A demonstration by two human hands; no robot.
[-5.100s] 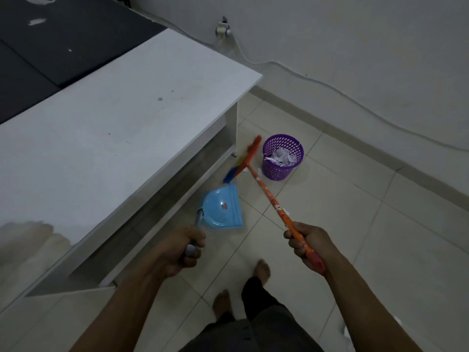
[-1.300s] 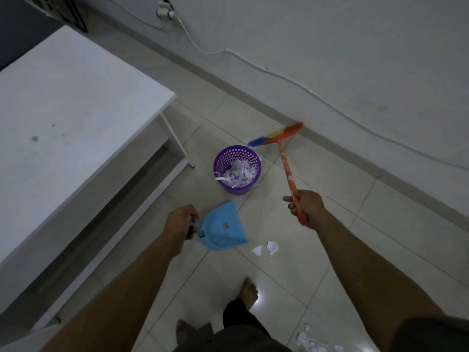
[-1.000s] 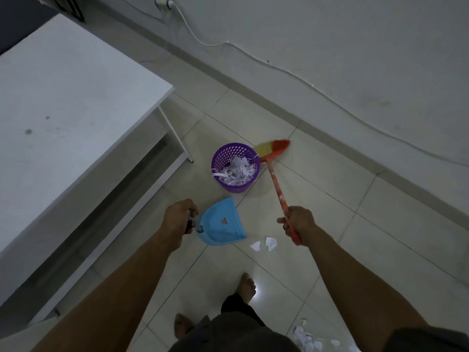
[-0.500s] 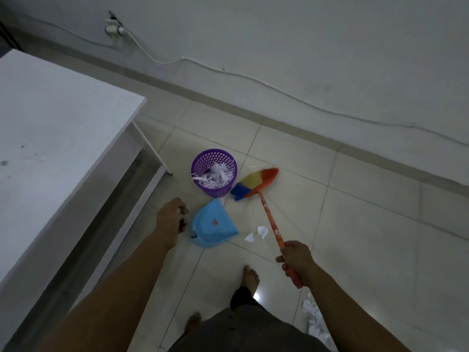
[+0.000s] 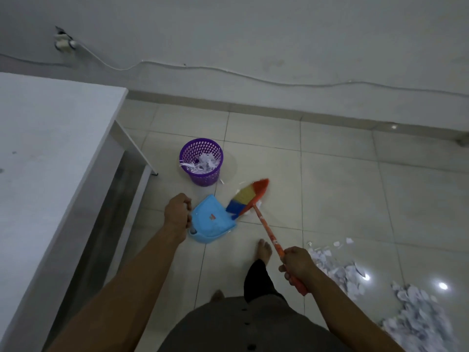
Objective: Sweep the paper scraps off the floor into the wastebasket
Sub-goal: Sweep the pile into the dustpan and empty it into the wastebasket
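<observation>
At the near right a loose heap of scraps (image 5: 416, 323) lies on the pale tiled floor (image 5: 340, 189). They are small torn bits of white paper, crumpled and overlapping. The heap thins into scattered flecks toward the right hand (image 5: 295, 260). That hand is wrapped in a fist round the near end of the broom (image 5: 267, 231), with the orange handle slanting away to the far left. A bare foot (image 5: 264, 250) is planted just left of the handle.

Further on, the left hand (image 5: 177, 212) is curled round the handle of a blue dustpan (image 5: 212, 222), and the fist hides most of that handle. The pan sits on the tiles with its open lip toward the right. The broom's head, banded blue, yellow and orange, lies at that lip, and a few white bits show at its edge.

Just beyond stands the purple wastebasket (image 5: 201, 161), upright, its wall a lattice of holes. It is partly filled with the same white shreds, and one strip hangs over the left rim. A white table (image 5: 50, 148) fills the left side. At the far end a thin cable (image 5: 253, 78) runs along the wall.
</observation>
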